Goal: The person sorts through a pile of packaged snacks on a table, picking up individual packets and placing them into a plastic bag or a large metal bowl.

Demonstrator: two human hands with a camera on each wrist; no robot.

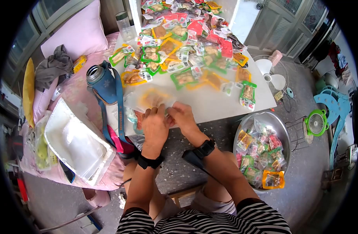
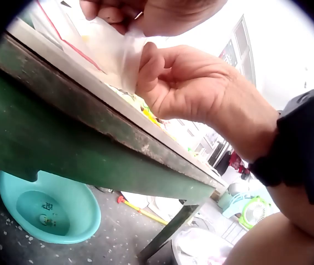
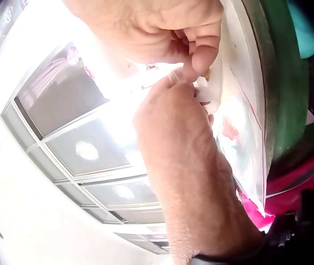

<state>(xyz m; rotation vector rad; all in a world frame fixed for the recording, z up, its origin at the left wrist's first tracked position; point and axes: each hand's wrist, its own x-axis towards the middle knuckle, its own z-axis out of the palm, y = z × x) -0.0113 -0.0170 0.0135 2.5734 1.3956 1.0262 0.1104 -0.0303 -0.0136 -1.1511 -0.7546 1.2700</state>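
Note:
A translucent bag (image 1: 134,99) (image 2: 104,47) lies at the table's near edge, with a red line along it in the left wrist view. My left hand (image 1: 154,124) (image 2: 184,11) pinches its edge with bent fingers. Close beside it, almost touching, my right hand (image 1: 183,117) (image 2: 184,83) (image 3: 157,27) pinches the same edge between thumb and fingers. An orange-edged packet (image 1: 153,97) shows blurred at the bag; whether inside or behind it, I cannot tell. Something reddish (image 1: 139,119) shows left of my left hand.
Many sealed food packets (image 1: 183,54) cover the table's far part. A metal basin (image 1: 287,156) of small packets stands at the right. Left are a blue bottle (image 1: 105,84) with a strap and a white foam box (image 1: 75,142). A turquoise basin (image 2: 85,212) is under the table.

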